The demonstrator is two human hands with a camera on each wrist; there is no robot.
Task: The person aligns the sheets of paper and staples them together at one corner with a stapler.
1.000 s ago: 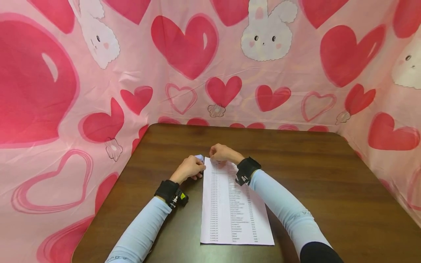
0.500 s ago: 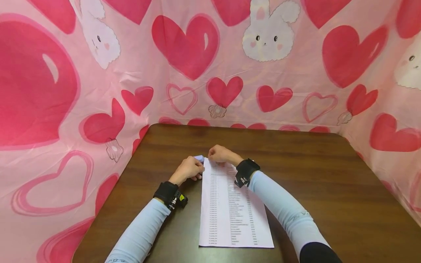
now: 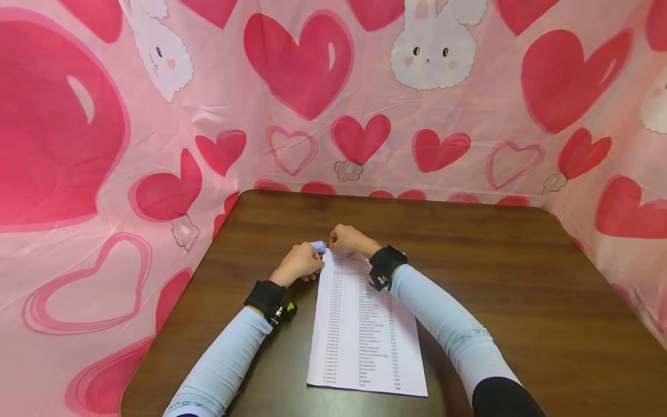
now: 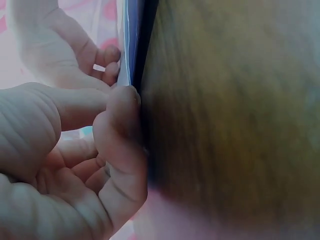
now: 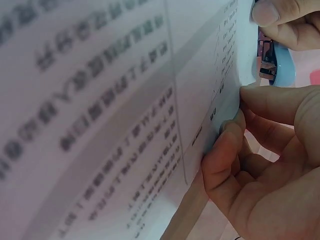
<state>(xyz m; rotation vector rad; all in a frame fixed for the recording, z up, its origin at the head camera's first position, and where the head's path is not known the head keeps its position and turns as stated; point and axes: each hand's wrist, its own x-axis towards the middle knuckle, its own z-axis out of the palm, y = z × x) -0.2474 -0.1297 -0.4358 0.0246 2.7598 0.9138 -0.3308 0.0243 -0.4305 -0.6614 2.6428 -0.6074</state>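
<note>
A printed sheet of paper (image 3: 365, 324) lies lengthwise on the dark wooden table (image 3: 495, 272). My left hand (image 3: 301, 263) is curled round a small light-blue stapler (image 3: 318, 246) at the sheet's far left corner. In the right wrist view the stapler (image 5: 274, 60) shows its metal mouth right at the paper's (image 5: 125, 100) edge. My right hand (image 3: 346, 238) pinches the far edge of the sheet beside it, with its fingers (image 5: 230, 145) curled under the edge. In the left wrist view my left hand's fingers (image 4: 120, 130) press against the paper's edge (image 4: 131, 45).
A pink cloth with red hearts and white rabbits (image 3: 432, 52) hangs close behind the table and along both sides. The table's rounded near-left corner (image 3: 130, 399) sits near the left arm's sleeve (image 3: 219, 370).
Both hands stay at the far end of the sheet. The stapler has crept slightly closer to the sheet's corner, and the head view has tilted down a little.
</note>
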